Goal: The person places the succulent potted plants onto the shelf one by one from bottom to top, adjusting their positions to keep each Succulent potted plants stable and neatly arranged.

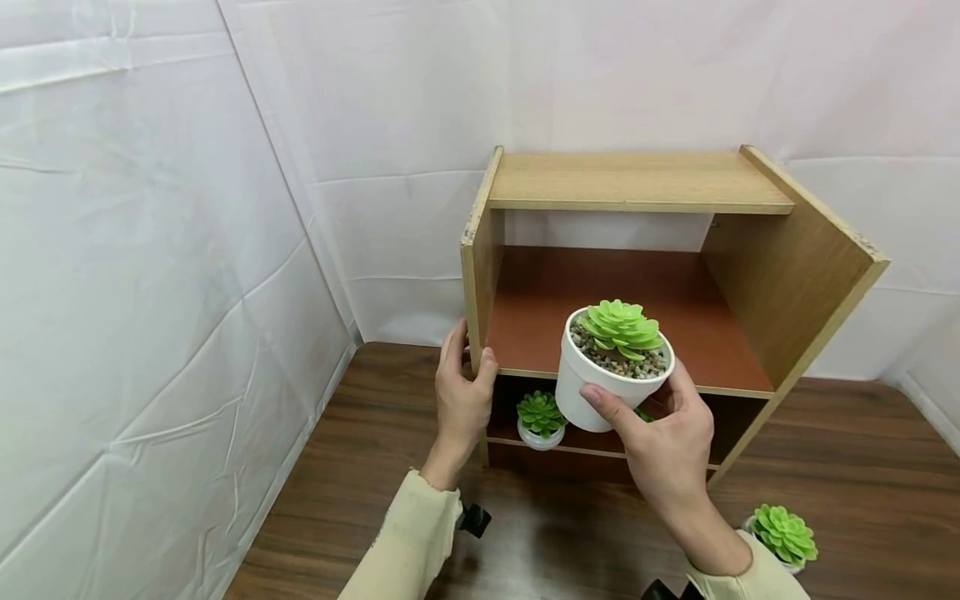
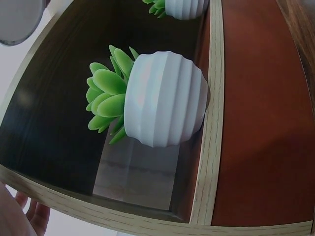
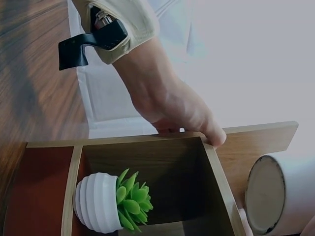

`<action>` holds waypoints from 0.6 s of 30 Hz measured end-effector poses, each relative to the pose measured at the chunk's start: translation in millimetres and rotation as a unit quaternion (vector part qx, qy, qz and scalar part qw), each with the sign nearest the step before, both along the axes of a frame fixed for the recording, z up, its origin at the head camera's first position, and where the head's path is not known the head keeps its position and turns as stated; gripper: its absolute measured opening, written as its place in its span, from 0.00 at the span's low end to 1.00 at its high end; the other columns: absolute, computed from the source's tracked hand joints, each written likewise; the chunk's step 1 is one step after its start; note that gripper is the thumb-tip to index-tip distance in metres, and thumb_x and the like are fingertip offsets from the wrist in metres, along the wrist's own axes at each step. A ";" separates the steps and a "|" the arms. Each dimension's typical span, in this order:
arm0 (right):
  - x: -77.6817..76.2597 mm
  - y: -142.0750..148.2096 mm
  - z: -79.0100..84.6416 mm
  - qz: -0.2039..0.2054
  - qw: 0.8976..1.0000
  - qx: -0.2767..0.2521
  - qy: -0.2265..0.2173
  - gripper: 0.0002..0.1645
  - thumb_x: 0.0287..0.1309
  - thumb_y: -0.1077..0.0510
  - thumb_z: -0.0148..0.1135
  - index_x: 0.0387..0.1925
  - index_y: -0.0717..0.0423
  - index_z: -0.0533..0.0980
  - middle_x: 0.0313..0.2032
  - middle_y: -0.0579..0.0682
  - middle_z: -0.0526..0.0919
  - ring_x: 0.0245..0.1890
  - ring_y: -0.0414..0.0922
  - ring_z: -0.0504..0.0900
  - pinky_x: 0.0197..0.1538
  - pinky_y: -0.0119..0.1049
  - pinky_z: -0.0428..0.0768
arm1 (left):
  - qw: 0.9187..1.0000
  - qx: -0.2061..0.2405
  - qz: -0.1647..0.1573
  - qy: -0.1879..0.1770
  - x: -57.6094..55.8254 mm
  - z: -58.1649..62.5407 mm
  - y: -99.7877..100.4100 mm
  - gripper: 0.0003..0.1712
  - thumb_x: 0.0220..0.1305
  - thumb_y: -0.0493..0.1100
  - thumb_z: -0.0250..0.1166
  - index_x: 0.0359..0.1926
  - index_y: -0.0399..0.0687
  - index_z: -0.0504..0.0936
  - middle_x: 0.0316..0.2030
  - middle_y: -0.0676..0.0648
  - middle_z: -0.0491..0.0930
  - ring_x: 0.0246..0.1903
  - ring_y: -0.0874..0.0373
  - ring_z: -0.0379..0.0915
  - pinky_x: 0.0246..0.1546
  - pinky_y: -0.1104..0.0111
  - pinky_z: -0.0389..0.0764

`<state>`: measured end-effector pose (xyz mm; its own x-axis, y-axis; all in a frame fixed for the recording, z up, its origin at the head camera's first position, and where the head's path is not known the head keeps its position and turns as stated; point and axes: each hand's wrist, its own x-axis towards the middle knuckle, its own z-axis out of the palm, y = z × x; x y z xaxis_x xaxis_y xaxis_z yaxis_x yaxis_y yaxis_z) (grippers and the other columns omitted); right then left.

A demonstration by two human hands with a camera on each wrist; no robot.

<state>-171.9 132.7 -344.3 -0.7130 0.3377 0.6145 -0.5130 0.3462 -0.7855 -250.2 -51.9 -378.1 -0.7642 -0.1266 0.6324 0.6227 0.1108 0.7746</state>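
My right hand (image 1: 670, 442) holds a potted succulent (image 1: 619, 333) in a smooth white pot, thumb across its front. It is raised before the middle board (image 1: 600, 283) of a wooden shelf unit (image 1: 637, 179); the right wrist view shows the pot's underside. My left hand (image 1: 462, 392) grips the front edge of the unit's left side panel (image 1: 475, 250), as the right wrist view also shows. Below, in the lower compartment, stands a succulent in a ribbed white pot (image 2: 165, 98). A second ribbed pot (image 2: 186, 9) shows beyond it, mostly hidden by my right hand in the head view.
Another potted succulent (image 1: 782, 533) stands on the brown wood-grain tabletop (image 1: 330, 483) at the lower right, partly covered by my right sleeve. White cloth (image 1: 390, 100) hangs behind the shelf unit and along the left. The unit's right side panel (image 1: 795, 275) slants outward.
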 end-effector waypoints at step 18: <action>-7.0 -4.2 3.6 0.022 1.000 0.007 0.018 0.48 0.36 0.72 0.80 0.63 0.57 0.73 0.49 0.48 0.81 0.42 0.44 0.80 0.40 0.27 0.77 | 1.000 0.003 0.003 -0.021 1.1 0.8 0.5 0.28 0.66 0.30 0.56 0.67 0.29 0.66 0.55 0.35 0.71 0.45 0.43 0.72 0.39 0.52 0.77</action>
